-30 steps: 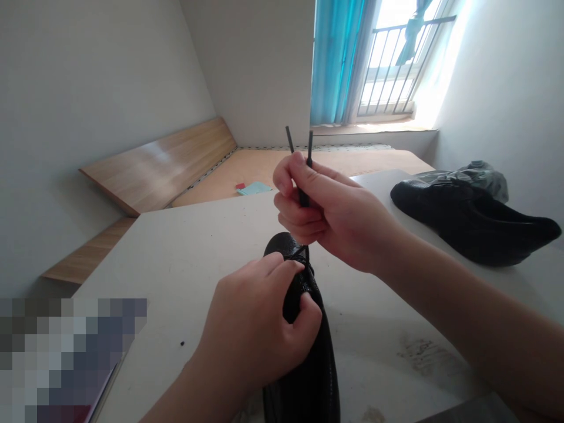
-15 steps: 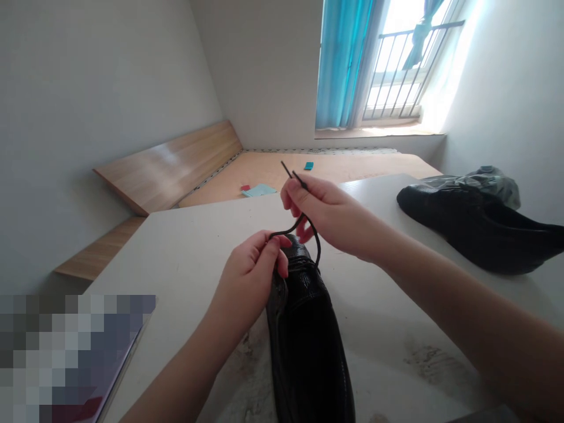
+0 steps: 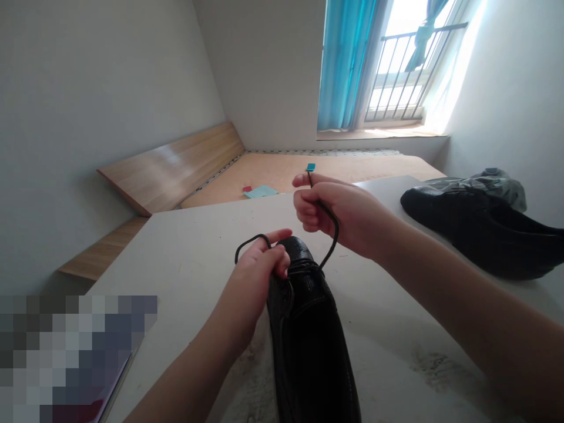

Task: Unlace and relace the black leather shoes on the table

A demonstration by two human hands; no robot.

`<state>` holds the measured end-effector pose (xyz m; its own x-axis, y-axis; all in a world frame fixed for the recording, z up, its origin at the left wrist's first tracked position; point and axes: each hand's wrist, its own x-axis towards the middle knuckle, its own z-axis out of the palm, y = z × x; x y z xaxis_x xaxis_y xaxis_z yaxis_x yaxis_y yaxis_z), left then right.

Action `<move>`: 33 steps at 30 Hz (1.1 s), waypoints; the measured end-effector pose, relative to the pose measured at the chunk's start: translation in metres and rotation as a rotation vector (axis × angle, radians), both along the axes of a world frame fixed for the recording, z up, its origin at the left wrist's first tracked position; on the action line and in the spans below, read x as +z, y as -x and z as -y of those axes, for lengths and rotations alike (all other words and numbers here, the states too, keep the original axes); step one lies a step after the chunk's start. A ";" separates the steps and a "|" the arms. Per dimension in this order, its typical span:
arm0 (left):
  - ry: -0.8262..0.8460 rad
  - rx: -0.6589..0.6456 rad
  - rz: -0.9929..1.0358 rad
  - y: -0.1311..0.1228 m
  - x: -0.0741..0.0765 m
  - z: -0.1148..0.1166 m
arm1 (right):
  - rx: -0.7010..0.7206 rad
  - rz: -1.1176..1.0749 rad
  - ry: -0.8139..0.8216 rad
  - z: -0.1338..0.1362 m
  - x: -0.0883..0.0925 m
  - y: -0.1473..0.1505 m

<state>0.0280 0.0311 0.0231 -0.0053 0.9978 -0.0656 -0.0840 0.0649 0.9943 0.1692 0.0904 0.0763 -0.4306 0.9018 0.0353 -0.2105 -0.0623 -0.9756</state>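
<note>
A black leather shoe (image 3: 308, 294) lies on the white table with its toe pointing away from me. Its dark shoelace (image 3: 333, 235) comes up from the lacing, and one end is pinched in my right hand (image 3: 339, 208), raised beyond the toe on the right. My left hand (image 3: 262, 261) is closed on the other lace end at the shoe's left side, index finger stretched out. That end loops over the fingers and hangs behind them. Part of the lacing is hidden by my left hand.
Another black shoe (image 3: 476, 229) stands at the right, with crumpled grey-green material (image 3: 506, 187) behind it. A flat item with a blurred cover (image 3: 101, 364) lies at the lower left. Past the white table (image 3: 189, 247) is a bed (image 3: 273, 167) with small coloured items.
The two lace ends, held together in my right hand before, are now apart, one in each hand. My right hand moved slightly right, and the left lace now loops over my left hand.
</note>
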 end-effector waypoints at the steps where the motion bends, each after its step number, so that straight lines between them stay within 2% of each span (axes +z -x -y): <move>1: -0.056 -0.034 -0.134 -0.002 0.000 0.002 | -0.019 0.024 -0.074 0.004 -0.001 0.002; 3: -0.166 -0.080 -0.411 -0.004 -0.002 0.008 | 0.035 0.109 -0.243 0.015 -0.003 0.008; 5: -0.269 -0.118 -0.592 -0.005 -0.003 0.014 | 0.154 0.201 -0.434 0.025 -0.005 0.012; 8: -0.367 -0.175 -0.606 -0.005 -0.002 0.021 | 0.291 0.389 -0.719 0.035 -0.005 0.014; 10: -0.388 -0.214 -0.577 -0.006 -0.001 0.023 | 0.335 0.532 -0.794 0.036 -0.006 0.013; 14: -0.339 -0.273 -0.509 -0.007 0.001 0.021 | 0.296 0.619 -0.682 0.028 -0.006 0.008; 18: -0.259 -0.201 -0.311 -0.007 -0.001 0.014 | 0.219 0.607 -0.571 0.017 -0.004 -0.001; 25: -0.117 -0.077 -0.138 -0.002 0.002 0.004 | 0.075 0.892 -0.610 0.011 0.005 -0.017; 29: -0.062 0.009 -0.029 0.001 -0.002 0.000 | 0.135 1.065 -0.634 0.009 0.011 -0.023; 33: -0.075 0.012 0.031 0.002 -0.008 -0.003 | 0.251 1.110 -0.563 0.007 0.018 -0.028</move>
